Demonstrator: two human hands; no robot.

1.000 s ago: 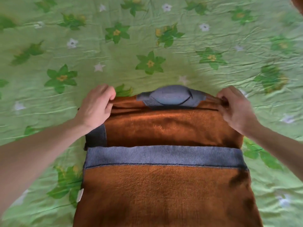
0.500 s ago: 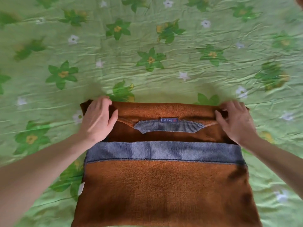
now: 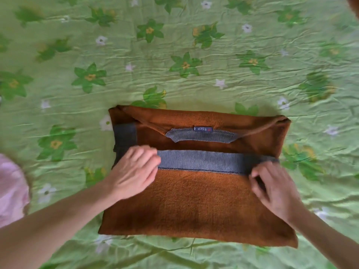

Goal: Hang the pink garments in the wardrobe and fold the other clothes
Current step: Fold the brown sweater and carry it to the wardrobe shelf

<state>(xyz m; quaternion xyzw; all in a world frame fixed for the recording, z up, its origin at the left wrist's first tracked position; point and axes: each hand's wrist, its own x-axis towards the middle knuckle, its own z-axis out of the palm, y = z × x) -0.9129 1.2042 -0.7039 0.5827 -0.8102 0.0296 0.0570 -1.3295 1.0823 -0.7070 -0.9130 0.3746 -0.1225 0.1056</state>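
The brown sweater's [image 3: 194,200] grey hem band [image 3: 204,161] is pinched by both the left hand [image 3: 134,171] and right hand [image 3: 275,185], while a pink garment [image 3: 10,189] is cut off at 9 o'clock.

Count on my green flowered sheet [image 3: 252,74]: one brown sweater [image 3: 194,200] at centre — one pink garment [image 3: 10,189] at nine o'clock — my two hands, left [image 3: 134,173] and right [image 3: 275,189].

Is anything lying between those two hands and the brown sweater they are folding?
Nothing visible does. The left hand and the right hand already lie directly on the brown sweater, at the two ends of its grey ribbed hem band. The pink garment sits apart at the left edge.
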